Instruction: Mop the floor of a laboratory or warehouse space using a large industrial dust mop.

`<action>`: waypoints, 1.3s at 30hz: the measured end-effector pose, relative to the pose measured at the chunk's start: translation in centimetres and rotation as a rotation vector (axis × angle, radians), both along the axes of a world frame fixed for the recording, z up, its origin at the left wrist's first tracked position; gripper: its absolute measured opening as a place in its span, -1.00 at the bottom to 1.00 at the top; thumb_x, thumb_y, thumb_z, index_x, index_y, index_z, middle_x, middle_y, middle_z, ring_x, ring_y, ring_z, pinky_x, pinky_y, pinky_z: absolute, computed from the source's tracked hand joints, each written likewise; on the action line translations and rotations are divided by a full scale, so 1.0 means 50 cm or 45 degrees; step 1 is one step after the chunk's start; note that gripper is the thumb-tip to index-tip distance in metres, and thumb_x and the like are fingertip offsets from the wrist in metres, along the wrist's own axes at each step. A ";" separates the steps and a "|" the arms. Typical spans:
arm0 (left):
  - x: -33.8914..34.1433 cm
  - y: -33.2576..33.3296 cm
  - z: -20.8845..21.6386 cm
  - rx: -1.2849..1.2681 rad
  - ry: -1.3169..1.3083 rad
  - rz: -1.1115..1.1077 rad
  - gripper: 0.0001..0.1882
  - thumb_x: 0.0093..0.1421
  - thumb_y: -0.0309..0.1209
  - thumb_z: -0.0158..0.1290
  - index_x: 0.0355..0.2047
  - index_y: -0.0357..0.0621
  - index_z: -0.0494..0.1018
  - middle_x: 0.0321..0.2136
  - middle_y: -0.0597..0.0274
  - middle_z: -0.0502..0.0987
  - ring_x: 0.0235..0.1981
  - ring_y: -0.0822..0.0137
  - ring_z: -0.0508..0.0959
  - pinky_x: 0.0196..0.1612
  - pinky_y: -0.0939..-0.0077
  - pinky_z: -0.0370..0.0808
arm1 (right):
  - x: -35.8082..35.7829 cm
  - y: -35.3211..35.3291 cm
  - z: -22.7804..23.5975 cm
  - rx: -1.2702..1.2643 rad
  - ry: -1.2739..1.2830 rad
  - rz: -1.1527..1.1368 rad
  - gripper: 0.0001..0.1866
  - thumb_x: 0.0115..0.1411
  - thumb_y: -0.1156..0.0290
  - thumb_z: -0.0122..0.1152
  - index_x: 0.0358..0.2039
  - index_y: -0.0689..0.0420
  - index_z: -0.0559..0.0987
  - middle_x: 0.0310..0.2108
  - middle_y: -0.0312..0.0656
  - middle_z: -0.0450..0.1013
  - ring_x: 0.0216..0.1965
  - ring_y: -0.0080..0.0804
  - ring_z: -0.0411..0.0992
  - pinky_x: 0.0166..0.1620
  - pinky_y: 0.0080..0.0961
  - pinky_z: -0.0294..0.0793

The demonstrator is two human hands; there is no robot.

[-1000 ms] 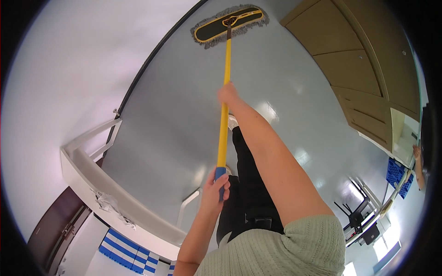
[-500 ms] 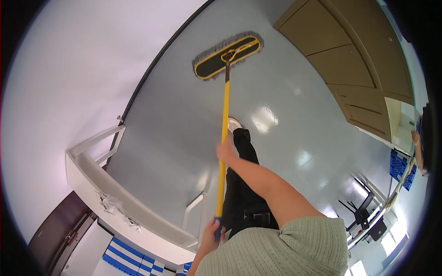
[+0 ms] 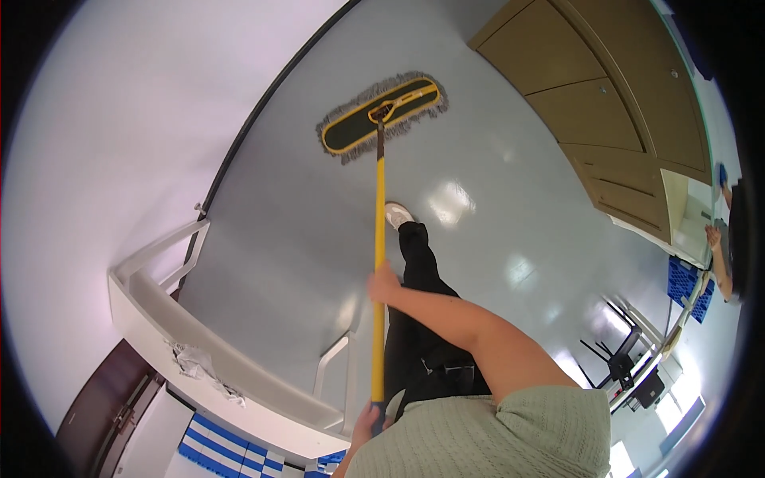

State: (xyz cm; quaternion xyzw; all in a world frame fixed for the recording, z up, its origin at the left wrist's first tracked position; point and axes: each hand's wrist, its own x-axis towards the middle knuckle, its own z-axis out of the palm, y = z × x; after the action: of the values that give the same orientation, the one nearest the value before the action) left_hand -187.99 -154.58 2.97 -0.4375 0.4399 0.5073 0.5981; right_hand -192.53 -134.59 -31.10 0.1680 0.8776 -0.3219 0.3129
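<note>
A dust mop [image 3: 379, 203] with a long yellow pole reaches away from my body. Its wide head, dark green with a yellow border and grey fringe, lies on the grey floor [image 3: 279, 207], tilted up toward the right. My right hand [image 3: 385, 284] is wrapped round the middle of the pole. Close to my body, my left hand [image 3: 368, 424] grips the dark blue end of the pole, partly cut off by my shirt. One of my shoes [image 3: 398, 215] stands just right of the pole.
A white table [image 3: 231, 358] with crumpled plastic [image 3: 195, 362] on it stands at lower left, beside the wall. Brown cabinets [image 3: 590, 103] line the right. Beyond them are a blue crate [image 3: 687, 287], a black chair [image 3: 617, 362] and another person's hand [image 3: 713, 236] at the far right edge.
The mop head has come back toward me and slightly left. Both my hands have drawn lower with the pole, still gripping it. At the far right, the other person's second hand with something blue has appeared.
</note>
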 end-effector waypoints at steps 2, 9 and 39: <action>-0.076 0.121 -0.002 0.024 -0.044 0.202 -0.59 0.26 -0.16 -0.04 0.07 0.08 0.19 -0.62 0.27 0.34 -0.71 0.45 0.32 -0.66 0.64 0.24 | -0.095 0.053 -0.014 -0.002 0.032 0.131 -0.79 0.09 0.32 0.06 -0.51 0.16 0.57 -0.59 -0.19 0.46 -0.39 -0.17 0.50 -0.24 -0.09 0.42; -0.277 0.471 -0.161 0.064 0.099 0.240 -0.74 0.28 -0.17 -0.07 -0.10 0.07 0.21 -0.63 0.29 0.30 -0.75 0.46 0.26 -0.68 0.64 0.20 | -0.448 0.414 -0.163 -0.234 -0.211 -0.767 -0.82 0.05 0.35 0.10 -0.60 0.07 0.62 -0.61 -0.26 0.53 -0.51 -0.29 0.50 -0.14 -0.37 0.43; 0.068 -0.067 -0.072 -0.477 0.667 -1.083 -0.61 -0.09 -0.39 0.20 -0.21 -0.20 0.47 -0.54 0.19 0.52 -0.48 0.33 0.53 -0.36 0.45 0.45 | 0.000 -0.076 -0.028 -0.598 -0.517 -1.266 -0.50 0.16 0.44 0.03 0.04 0.18 0.06 -0.56 -0.06 0.39 -0.66 -0.26 0.45 -0.59 -0.31 0.45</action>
State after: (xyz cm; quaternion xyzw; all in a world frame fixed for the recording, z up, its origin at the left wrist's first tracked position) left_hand -184.58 -157.95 -0.64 -0.1785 0.7961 0.2248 0.5328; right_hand -192.56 -138.38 -32.52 0.5442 0.5208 -0.5774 0.3151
